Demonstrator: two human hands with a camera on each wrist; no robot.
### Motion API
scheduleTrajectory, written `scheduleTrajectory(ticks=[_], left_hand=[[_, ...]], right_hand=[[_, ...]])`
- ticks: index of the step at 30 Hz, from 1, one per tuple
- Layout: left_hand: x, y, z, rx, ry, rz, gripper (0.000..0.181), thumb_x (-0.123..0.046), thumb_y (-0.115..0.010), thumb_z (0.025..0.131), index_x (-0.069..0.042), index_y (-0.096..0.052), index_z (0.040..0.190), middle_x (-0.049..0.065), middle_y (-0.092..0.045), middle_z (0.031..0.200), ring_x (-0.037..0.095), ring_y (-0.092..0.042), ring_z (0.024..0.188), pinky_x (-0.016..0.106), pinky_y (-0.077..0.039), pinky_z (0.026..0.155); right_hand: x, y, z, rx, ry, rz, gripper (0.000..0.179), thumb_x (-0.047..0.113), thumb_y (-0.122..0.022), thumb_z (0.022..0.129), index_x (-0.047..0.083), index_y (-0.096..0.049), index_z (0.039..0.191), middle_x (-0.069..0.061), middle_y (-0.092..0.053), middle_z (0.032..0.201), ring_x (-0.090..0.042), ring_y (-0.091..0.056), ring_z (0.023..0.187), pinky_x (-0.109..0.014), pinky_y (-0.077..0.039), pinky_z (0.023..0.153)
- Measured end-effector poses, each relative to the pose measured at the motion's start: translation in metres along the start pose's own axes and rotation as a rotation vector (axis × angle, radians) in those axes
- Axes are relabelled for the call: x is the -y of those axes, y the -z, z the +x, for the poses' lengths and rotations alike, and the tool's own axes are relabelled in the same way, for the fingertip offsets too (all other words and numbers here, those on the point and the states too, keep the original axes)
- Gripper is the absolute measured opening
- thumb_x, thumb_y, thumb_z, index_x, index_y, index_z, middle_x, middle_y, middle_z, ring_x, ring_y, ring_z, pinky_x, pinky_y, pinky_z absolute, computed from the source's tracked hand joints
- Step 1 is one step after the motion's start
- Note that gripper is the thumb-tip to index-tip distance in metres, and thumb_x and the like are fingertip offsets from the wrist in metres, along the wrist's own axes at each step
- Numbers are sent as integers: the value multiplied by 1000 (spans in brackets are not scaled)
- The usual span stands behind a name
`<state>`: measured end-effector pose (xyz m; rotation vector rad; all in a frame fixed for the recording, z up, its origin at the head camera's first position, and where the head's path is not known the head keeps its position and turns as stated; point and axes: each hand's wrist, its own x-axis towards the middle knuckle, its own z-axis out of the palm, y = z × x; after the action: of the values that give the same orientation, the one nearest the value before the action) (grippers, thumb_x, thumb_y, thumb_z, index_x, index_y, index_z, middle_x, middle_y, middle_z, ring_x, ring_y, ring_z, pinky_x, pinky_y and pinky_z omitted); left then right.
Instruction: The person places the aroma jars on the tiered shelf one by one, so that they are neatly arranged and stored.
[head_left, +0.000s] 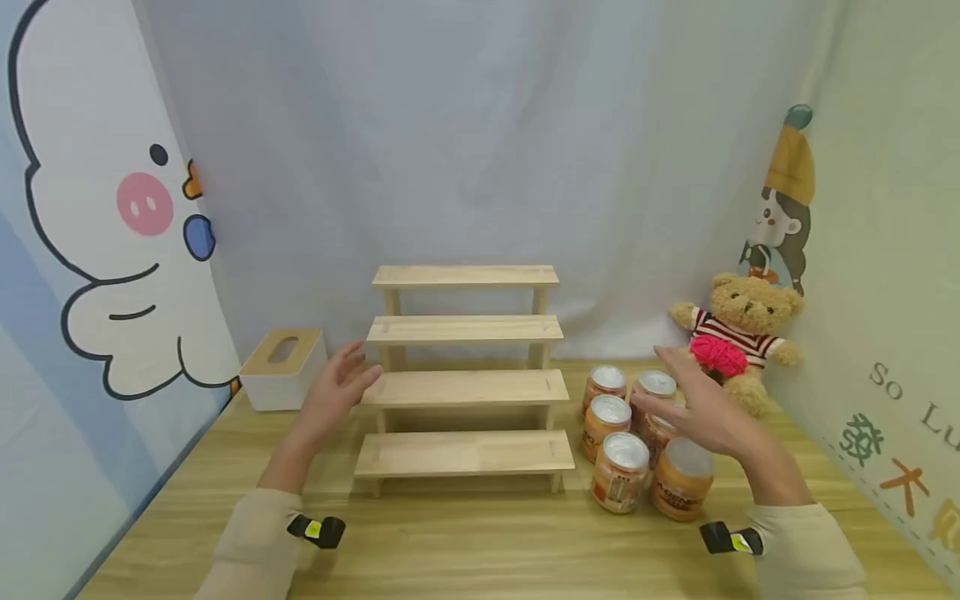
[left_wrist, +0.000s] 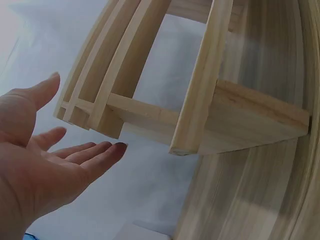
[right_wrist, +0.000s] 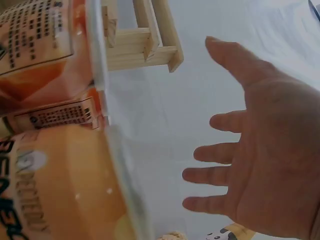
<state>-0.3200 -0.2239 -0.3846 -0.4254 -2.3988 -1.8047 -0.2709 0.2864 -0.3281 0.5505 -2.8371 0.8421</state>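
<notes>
Several orange-labelled cans [head_left: 617, 472] with pale lids stand in two rows on the table, right of a four-tier wooden step shelf [head_left: 465, 452]. My right hand [head_left: 701, 404] hovers above the right row, hiding part of it. Its fingers are spread and hold nothing; the right wrist view shows that hand [right_wrist: 270, 150] apart from the nearest can [right_wrist: 70, 185]. On the other side, my left hand [head_left: 333, 400] is beside the shelf's left end, with nothing in it. Its fingers [left_wrist: 95, 155] extend toward the shelf boards [left_wrist: 192, 100] in the left wrist view.
A white tissue box [head_left: 281, 375] with a wooden top stands at the back left. Behind the cans at the right, a teddy bear [head_left: 750, 312] in a striped shirt leans by the curtain, holding a pink flower [head_left: 718, 356]. Cloth hangs behind and beside the wooden table [head_left: 450, 550].
</notes>
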Motion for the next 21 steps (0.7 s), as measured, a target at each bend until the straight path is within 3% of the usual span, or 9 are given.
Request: scheduleTrajectory(ticks=[5,8,11,15,21], left_hand=[[-3,-2,4,-57,19,-131,66,-32,-61,102,-5,-27,152,20,-28,159,39,-31,143,55,-38,105],[-2,-5,4,-68,31,-147,56,-24,-62,101,1,-34,143,22,-32,156,39,-33,142,44,-41,97],[1,-8,4,-54,52,-138,56,-24,-63,101,2,-36,143,23,-32,156,38,-31,143,40,-42,92],[9,-10,0,-12,97,-149,60,-27,-62,102,-3,-35,150,22,-26,160,37,-25,146,49,-41,101],[17,-11,0,43,133,-244,63,-17,-59,103,-3,-28,156,21,-10,164,39,-19,148,61,-30,110]], right_hand=[[-11,-5,-8,-81,44,73,77,36,-64,99,-5,-26,153,-30,-30,150,-50,-38,131,-69,-37,97],[-16,-11,-15,-145,51,115,69,30,-66,99,-8,-33,146,-30,-35,141,-47,-41,126,-66,-42,95],[-18,-17,-22,-196,31,148,65,26,-66,99,-11,-35,142,-30,-36,137,-46,-42,123,-65,-42,94],[-20,-28,-36,-202,-56,206,69,30,-65,99,-12,-33,143,-31,-34,139,-48,-41,124,-65,-40,95],[-25,-45,-53,-230,-186,337,78,32,-71,95,-12,-31,145,-31,-35,143,-49,-36,130,-68,-35,100]])
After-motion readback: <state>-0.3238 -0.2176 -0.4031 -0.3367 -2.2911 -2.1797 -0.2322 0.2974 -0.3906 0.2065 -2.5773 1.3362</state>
